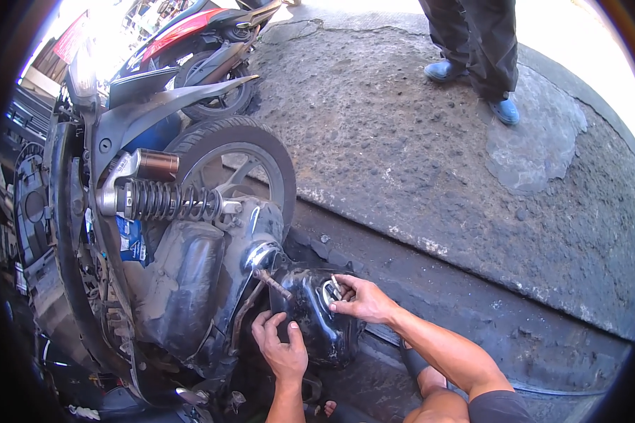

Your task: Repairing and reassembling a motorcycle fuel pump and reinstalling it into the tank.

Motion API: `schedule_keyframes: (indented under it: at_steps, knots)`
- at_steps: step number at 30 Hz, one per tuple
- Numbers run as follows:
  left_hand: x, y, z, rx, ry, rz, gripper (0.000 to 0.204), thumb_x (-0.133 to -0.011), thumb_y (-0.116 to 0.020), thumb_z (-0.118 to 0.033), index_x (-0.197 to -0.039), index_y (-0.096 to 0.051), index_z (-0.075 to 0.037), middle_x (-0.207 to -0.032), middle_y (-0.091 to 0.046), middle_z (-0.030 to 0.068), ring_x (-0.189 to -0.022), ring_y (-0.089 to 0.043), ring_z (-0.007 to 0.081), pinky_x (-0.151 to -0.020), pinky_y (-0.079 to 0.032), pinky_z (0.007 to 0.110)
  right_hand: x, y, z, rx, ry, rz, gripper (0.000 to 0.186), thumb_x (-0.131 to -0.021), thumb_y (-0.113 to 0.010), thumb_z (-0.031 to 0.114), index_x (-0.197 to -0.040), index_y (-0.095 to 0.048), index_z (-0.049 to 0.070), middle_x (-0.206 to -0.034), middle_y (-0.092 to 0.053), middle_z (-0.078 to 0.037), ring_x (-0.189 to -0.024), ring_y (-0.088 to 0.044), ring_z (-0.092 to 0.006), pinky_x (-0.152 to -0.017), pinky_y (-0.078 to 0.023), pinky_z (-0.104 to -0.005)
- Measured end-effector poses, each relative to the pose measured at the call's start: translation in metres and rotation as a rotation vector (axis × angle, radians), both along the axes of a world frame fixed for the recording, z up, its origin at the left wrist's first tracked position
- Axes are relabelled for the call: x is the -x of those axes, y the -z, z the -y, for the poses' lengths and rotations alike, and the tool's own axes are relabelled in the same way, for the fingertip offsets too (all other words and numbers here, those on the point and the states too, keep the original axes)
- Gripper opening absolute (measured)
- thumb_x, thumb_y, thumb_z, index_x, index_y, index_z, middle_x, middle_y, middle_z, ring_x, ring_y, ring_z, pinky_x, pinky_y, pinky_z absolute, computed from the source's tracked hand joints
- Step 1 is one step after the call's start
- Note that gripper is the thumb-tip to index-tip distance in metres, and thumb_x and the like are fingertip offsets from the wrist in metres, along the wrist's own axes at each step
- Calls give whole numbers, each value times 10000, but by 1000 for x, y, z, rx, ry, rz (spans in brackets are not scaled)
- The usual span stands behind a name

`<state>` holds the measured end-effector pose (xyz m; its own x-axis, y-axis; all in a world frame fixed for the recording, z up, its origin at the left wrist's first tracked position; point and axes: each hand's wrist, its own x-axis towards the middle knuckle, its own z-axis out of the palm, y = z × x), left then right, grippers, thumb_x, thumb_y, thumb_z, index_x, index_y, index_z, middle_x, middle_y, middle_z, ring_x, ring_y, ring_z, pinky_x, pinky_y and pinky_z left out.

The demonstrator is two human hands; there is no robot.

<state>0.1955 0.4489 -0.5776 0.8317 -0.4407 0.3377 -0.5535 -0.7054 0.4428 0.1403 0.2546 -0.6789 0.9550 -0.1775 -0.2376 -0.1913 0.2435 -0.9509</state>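
Observation:
A glossy black metal tank (305, 290) sits low beside a partly stripped scooter, just in front of my hands. My right hand (363, 299) is at a pale ring (327, 290) around an opening on its top. The thumb and fingertips pinch a small light-coloured piece there, too small to make out. By the tank's left side is my left hand (282, 349), its fingers bent and its thumb apart, holding nothing. Whether it touches the tank cannot be told. A brown, rusty lever (275, 284) juts out above the left fingers.
The scooter's rear wheel (283, 162), coil-spring shock absorber (166, 201) and dusty engine cover (187, 289) stand to the left. Behind them is a red motorbike (180, 34). A person in dark trousers (473, 42) and blue shoes (504, 111) stands on the rough ground beyond a ledge.

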Motion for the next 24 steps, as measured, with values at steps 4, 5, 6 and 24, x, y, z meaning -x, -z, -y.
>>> schedule_keyframes:
  at_steps: [4,5,6,24]
  knots:
    - [2,-4,-5,-29,62,-49,305,-821,-666,-77,-1107,-612,11,-1232,-541,227,-1159,-540,395,-1021,-420,471,12,15,5,-59,-1,50,780,-834,-827,219,-1454,-448,-65,-1061,-620,-58,-937,-597,-133,-846,-509,-275]
    - [5,-6,-5,-28,59,-48,305,-821,-666,-77,-1107,-612,11,-1232,-541,227,-1159,-540,395,-1021,-420,471,16,14,10,-81,4,26,780,-836,-827,218,-1452,-445,-69,-1077,-621,-65,-952,-605,-140,-858,-513,-279]
    - [9,-10,-6,-45,97,-43,324,-816,-670,-91,-1118,-610,9,-1251,-531,236,-1169,-534,400,-1022,-423,474,20,15,13,-103,6,3,780,-837,-827,216,-1450,-443,-73,-1093,-622,-71,-968,-613,-148,-871,-517,-282]
    - [115,-90,-323,119,-295,-344,141,-928,-666,-160,-976,-694,-30,-871,-682,93,-756,-674,215,-668,-523,350,57,-126,-3,39,337,56,322,-1007,-596,141,-1280,-609,-30,-901,-626,-63,-762,-555,-144,-669,-454,-276]
